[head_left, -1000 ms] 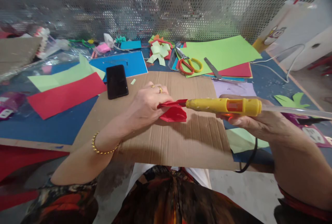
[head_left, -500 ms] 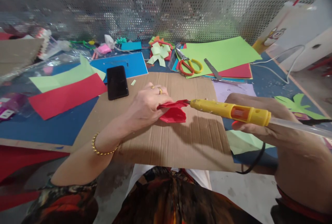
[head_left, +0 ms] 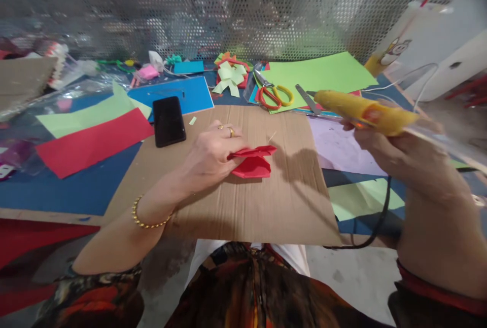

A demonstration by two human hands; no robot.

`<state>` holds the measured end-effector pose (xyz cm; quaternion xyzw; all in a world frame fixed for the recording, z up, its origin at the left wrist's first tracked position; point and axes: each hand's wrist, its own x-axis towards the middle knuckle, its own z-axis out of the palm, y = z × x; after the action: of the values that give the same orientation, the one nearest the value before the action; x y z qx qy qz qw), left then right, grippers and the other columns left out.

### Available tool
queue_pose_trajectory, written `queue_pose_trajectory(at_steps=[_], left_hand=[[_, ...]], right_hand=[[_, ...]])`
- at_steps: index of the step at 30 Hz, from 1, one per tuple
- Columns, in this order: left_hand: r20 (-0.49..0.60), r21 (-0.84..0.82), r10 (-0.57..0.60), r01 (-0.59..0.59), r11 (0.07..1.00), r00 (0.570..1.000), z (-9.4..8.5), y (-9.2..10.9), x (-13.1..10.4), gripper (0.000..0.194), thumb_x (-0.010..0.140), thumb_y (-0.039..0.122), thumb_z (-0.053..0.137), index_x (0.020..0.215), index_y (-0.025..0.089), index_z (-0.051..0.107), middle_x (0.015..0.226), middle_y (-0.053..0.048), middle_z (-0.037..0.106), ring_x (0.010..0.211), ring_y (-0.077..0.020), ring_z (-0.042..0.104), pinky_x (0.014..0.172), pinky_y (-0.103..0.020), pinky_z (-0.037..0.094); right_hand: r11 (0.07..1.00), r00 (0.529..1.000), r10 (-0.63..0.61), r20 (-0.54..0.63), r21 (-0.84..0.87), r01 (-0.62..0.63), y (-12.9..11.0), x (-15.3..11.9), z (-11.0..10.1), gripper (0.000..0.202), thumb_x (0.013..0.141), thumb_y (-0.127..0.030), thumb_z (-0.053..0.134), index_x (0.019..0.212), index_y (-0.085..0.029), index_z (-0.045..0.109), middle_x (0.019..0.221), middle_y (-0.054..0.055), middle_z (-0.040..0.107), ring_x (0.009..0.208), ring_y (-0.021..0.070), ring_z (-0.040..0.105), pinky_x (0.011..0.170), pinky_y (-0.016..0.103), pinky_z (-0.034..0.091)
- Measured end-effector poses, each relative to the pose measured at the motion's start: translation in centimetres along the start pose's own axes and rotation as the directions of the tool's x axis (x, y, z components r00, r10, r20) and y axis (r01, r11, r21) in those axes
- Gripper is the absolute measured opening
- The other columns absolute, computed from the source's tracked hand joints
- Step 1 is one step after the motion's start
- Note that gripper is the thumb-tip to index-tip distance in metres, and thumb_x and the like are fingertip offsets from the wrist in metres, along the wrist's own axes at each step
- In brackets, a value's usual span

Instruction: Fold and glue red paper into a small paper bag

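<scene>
My left hand [head_left: 216, 153] pinches a folded piece of red paper [head_left: 254, 165] just above a sheet of brown cardboard [head_left: 243, 216]. The paper's layers part toward the right, and its left end is hidden by my fingers. Up and to the right, my right hand [head_left: 399, 150] is closed round a yellow hot glue gun [head_left: 357, 110], smeared by motion. Its nozzle points left, apart from the red paper. A clear glue stick [head_left: 449, 140] runs out of the gun's back end. One thin strand stands up by the red paper's right edge.
A black phone [head_left: 169, 121] lies left of my left hand. Scissors [head_left: 274, 92], a metal blade [head_left: 307, 99] and green paper sheets [head_left: 323, 74] are at the back. Red paper [head_left: 95, 140] lies left, purple paper [head_left: 342, 145] right. A black cord [head_left: 384, 216] hangs below the glue gun.
My right hand has drawn the glue gun up and to the right, off the red paper's edge. My left hand keeps its pinch on the paper almost in place.
</scene>
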<state>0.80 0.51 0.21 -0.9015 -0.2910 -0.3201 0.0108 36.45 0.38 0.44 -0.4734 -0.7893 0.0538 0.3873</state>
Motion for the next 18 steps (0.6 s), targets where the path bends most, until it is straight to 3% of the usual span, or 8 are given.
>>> queue_pose_trajectory(at_steps=[2,4,6,11,15,18], left_hand=[[-0.009,-0.023,0.002,-0.002,1.0,1.0,-0.1,0.0,0.1,0.024,0.108,0.024,0.065,0.089,0.019,0.078,0.087,-0.002,0.078,0.076,-0.0151,0.065,0.078,-0.033,0.044],[0.005,-0.054,-0.026,0.026,0.998,1.0,-0.2,0.0,0.2,0.023,0.108,0.025,0.065,0.091,0.021,0.08,0.087,-0.001,0.079,0.073,-0.0148,0.064,0.074,-0.033,0.043],[-0.016,-0.089,-0.038,0.036,0.995,0.999,-0.1,0.0,0.2,0.024,0.107,0.028,0.065,0.09,0.022,0.081,0.084,-0.001,0.079,0.069,-0.0151,0.061,0.068,-0.032,0.042],[-0.009,-0.148,-0.069,0.067,0.987,0.998,0.1,0.4,0.1,0.022,0.105,0.027,0.067,0.09,0.025,0.083,0.083,-0.001,0.079,0.068,-0.0151,0.059,0.065,-0.031,0.041],[-0.008,-0.137,-0.06,0.059,0.989,0.998,0.0,0.8,0.2,0.022,0.106,0.026,0.066,0.091,0.023,0.082,0.086,-0.002,0.08,0.074,-0.015,0.063,0.073,-0.03,0.046],[0.031,-0.141,-0.069,0.073,0.987,0.997,-0.1,0.9,0.3,0.02,0.105,0.025,0.067,0.092,0.021,0.082,0.088,-0.002,0.08,0.076,-0.0151,0.063,0.076,-0.03,0.048]], right_hand=[[0.99,0.998,-0.048,0.052,-0.13,0.054,0.9,0.7,-0.5,0.029,0.098,-0.053,0.067,0.09,-0.026,0.059,0.082,0.003,0.056,0.07,0.0186,0.05,0.069,0.038,0.044],[0.959,0.987,0.081,0.139,-0.282,-0.039,1.7,0.9,-1.0,0.026,0.098,-0.049,0.064,0.091,-0.024,0.06,0.088,0.006,0.058,0.072,0.0178,0.05,0.07,0.037,0.044],[0.918,0.967,0.208,0.149,-0.37,-0.14,2.4,0.3,-1.5,0.026,0.095,-0.047,0.067,0.101,-0.022,0.065,0.098,0.008,0.062,0.078,0.0189,0.054,0.073,0.036,0.046],[0.878,0.929,0.314,0.196,-0.432,-0.205,4.3,-3.4,-2.0,0.032,0.096,-0.05,0.065,0.108,-0.021,0.071,0.105,0.01,0.063,0.086,0.0235,0.062,0.08,0.04,0.052],[0.883,0.905,0.323,0.276,-0.432,-0.184,6.1,-5.0,-1.5,0.04,0.097,-0.053,0.064,0.112,-0.018,0.075,0.106,0.016,0.066,0.09,0.0302,0.067,0.083,0.047,0.055],[0.869,0.941,0.242,0.236,-0.484,-0.102,4.6,-4.7,-1.5,0.05,0.098,-0.06,0.065,0.113,-0.014,0.077,0.111,0.026,0.071,0.1,0.0403,0.069,0.087,0.056,0.055]])
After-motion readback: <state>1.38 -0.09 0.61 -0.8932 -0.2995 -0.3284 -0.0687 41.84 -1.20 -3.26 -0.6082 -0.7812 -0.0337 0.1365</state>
